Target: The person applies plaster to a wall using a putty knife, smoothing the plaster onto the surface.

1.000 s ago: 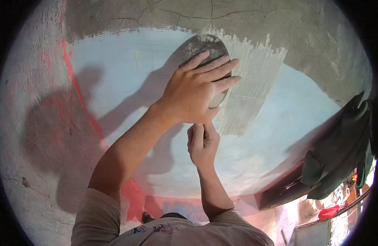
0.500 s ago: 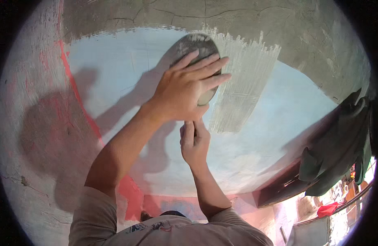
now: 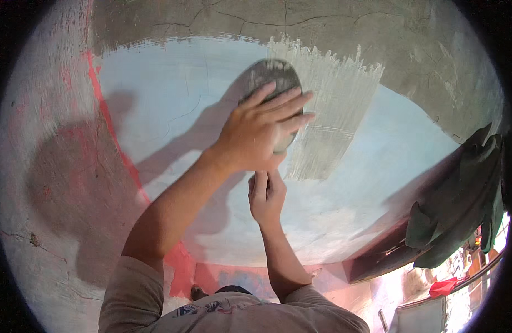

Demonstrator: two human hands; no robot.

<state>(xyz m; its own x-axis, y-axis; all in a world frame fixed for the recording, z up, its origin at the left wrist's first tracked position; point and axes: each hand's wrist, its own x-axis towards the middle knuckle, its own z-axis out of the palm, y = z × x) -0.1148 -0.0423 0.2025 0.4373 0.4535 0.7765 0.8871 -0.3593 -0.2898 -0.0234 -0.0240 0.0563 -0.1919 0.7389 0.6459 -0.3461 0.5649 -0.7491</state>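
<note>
A dark oval tool head (image 3: 272, 72), dusted pale in places, lies against the painted wall (image 3: 172, 83). Across its face rests my left hand (image 3: 261, 119), fingers stretched out and spread, slightly blurred. Just below, my right hand (image 3: 269, 194) is closed in a fist, seemingly round the tool's handle, which the hands hide. Right of the tool runs a scraped strip (image 3: 336, 116), where grey with fine vertical streaks shows through the light blue paint.
Bare grey wall with thin cracks (image 3: 322, 28) lies above the blue paint. A red painted line (image 3: 109, 119) marks the corner at left. Dark cloth (image 3: 456, 194) hangs at right over a ledge, with a red item (image 3: 443, 287) and clutter beyond.
Both hands and the tool have moved a little down the wall, showing more of the scraped strip's upper left end. The view has shifted slightly.
</note>
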